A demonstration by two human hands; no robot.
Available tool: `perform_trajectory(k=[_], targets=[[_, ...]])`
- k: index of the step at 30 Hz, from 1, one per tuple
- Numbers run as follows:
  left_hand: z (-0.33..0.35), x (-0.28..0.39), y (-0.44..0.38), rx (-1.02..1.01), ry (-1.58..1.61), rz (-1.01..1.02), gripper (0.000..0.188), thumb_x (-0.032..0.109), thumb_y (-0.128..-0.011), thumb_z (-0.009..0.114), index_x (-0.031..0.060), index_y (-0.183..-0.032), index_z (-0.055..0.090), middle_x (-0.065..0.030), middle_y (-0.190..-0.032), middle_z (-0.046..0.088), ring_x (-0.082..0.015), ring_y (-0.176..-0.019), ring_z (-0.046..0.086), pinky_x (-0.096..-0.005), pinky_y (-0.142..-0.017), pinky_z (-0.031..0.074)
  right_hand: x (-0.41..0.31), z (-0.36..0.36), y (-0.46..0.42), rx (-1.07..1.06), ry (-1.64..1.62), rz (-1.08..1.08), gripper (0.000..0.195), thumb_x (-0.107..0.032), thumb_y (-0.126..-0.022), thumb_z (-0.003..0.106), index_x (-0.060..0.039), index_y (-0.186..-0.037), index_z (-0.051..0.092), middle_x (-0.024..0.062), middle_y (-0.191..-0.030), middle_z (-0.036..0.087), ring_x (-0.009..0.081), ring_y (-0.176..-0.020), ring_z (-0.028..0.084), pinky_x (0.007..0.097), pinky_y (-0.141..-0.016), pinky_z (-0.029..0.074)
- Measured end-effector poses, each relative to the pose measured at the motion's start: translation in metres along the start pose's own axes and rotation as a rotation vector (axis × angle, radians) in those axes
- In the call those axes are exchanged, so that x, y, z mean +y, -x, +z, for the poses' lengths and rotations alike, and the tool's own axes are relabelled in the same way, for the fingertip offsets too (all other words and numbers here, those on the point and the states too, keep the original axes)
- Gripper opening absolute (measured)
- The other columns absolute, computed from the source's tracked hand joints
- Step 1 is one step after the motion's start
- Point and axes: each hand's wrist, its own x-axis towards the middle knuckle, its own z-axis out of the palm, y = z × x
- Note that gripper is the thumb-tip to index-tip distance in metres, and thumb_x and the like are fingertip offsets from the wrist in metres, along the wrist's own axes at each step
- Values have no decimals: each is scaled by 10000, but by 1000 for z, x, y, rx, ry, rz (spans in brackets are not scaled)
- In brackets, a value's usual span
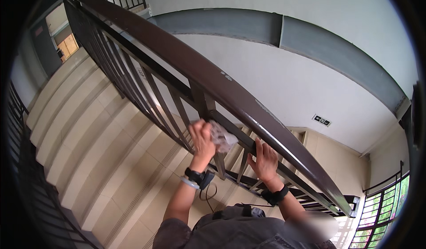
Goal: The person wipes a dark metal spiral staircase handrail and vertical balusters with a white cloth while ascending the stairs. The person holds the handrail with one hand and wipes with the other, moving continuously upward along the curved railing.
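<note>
My left hand (202, 139) holds a crumpled, pale patterned cloth (223, 137) against the dark metal lower rail (229, 127) of a stair railing, close to an upright post (200, 97). Farther along that same rail, my right hand (265, 159) rests with its fingers over the bar. Above both hands runs the broad brown handrail (186, 59), its paint chipped in several spots. Black straps circle both wrists, and a cable hangs by the left one. Part of the cloth is hidden by my left fingers.
Tiled stairs (109, 129) climb to the upper left, with a second dark railing (50, 209) along their other side. Beyond the handrail are a grey steel beam (219, 21), a white wall with an exit sign (321, 120), and a barred window (376, 212) at lower right.
</note>
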Motion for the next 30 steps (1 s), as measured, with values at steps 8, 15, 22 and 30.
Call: perform_trajectory(k=[8,15,22,30], targets=[[-35,16,-78,85,30,97,340,-104,-743,581,35,-1053,604,-157,-1053,497,-350,-980,532,-443,-835,462,6,6,2,23,12,0,597,-212,-790,723,-24,-1314,507,121,-929,533,302,-849,589,407,-719,501],[-22,14,-94,291,167,-96,473,-14,-686,677,34,-1107,467,-185,-1144,402,-377,-1066,467,-455,-952,411,-2,1,0,15,-19,29,604,-202,-791,718,-35,-1327,495,120,-943,538,302,-856,591,411,-724,500],[-14,-18,93,-443,92,-410,306,-19,-811,611,23,-1109,557,-196,-1151,535,-403,-1071,587,-446,-837,512,2,1,1,3,-18,29,609,-192,-787,719,-45,-1331,489,119,-945,538,304,-860,592,407,-728,501],[-76,-112,-38,188,579,-804,241,6,-787,502,25,-1026,522,-67,-946,575,-137,-858,546,-304,-765,473,0,3,1,31,-63,74,578,-180,-786,715,-59,-1307,496,114,-954,557,307,-874,597,417,-742,498]])
